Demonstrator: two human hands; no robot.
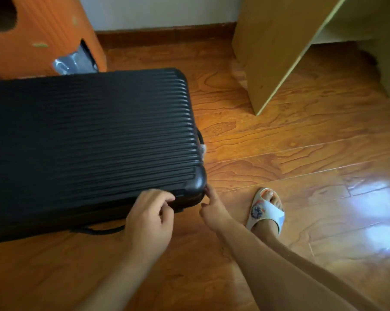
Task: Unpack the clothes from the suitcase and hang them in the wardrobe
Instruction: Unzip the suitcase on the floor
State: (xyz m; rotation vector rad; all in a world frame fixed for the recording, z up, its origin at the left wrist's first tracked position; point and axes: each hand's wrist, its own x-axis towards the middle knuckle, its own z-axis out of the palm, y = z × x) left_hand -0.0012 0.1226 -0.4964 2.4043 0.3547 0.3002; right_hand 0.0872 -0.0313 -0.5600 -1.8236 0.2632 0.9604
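The closed black suitcase (88,140) lies flat on the floor (279,153), long axis running left from my hands. My left hand (150,217) curls its grip on the near corner edge; my right hand (212,209) pinches at the corner seam, what it pinches too small to tell.

A closed black suitcase (88,140) lies flat on the wooden floor (290,153). The left hand (150,217) curls at its near corner; the right hand (212,208) seems to pinch something there, perhaps a zipper pull.
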